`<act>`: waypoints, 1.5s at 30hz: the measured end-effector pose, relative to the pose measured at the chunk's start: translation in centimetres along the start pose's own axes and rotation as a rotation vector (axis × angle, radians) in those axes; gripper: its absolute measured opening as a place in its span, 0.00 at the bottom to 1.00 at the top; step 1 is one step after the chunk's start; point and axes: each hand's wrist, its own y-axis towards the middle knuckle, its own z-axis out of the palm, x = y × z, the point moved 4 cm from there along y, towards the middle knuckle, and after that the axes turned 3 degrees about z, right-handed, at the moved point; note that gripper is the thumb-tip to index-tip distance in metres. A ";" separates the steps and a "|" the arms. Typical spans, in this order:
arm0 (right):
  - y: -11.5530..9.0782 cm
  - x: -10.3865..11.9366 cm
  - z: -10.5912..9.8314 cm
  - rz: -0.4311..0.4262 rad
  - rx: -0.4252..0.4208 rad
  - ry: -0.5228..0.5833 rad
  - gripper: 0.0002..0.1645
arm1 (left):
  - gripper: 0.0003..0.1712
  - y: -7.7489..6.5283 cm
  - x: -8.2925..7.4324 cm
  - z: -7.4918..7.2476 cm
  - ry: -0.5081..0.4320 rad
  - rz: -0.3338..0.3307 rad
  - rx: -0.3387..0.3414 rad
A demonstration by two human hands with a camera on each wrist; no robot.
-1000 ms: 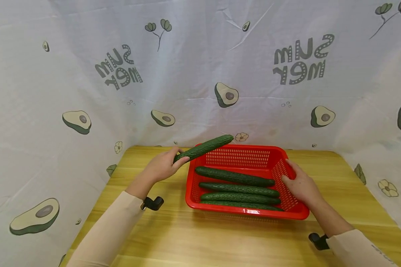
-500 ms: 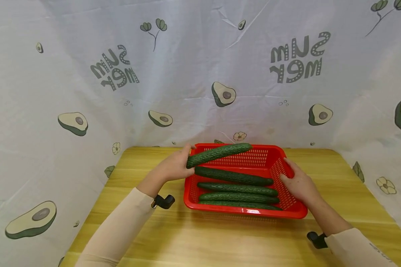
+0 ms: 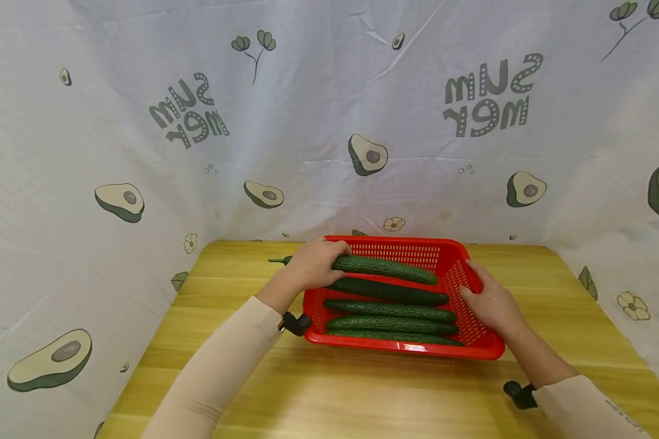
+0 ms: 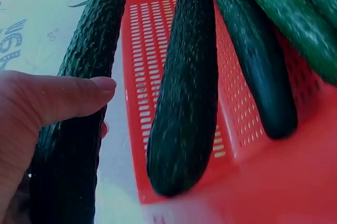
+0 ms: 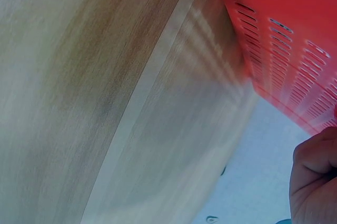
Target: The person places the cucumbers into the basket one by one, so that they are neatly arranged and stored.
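Observation:
My left hand (image 3: 314,263) grips a long green cucumber (image 3: 387,268) near its stem end, over the back left of a red plastic basket (image 3: 406,348). Its stem pokes out to the left, past the basket's rim. In the left wrist view, the thumb (image 4: 79,95) lies across the bumpy skin of the held cucumber (image 4: 100,29). Below it, several more cucumbers (image 3: 395,311) lie side by side in the basket, roughly left to right. My right hand (image 3: 494,303) holds the basket's right rim, thumb on the inner side; its fingers are mostly hidden.
The basket stands on a wood-grain table (image 3: 373,396). A pale curtain (image 3: 307,122) printed with avocados and lettering hangs behind the table and at both sides. Each wrist carries a small black camera mount (image 3: 295,324).
My left hand has moved right and carried the cucumber over the basket. The cucumber's far end has come down from above the back rim to inside it. My right hand stays on the rim.

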 end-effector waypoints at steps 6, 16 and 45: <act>0.0 0.1 0.0 -0.005 -0.005 -0.014 0.45 | 0.24 1.6 -0.5 0.9 0.003 -0.050 0.060; -0.1 0.0 -0.1 0.006 -0.005 -0.006 0.44 | 0.24 4.2 -1.9 2.6 0.063 -0.064 0.127; 0.0 0.0 0.1 -0.013 -0.028 0.002 0.44 | 0.24 6.4 -1.2 6.3 0.038 -0.136 0.293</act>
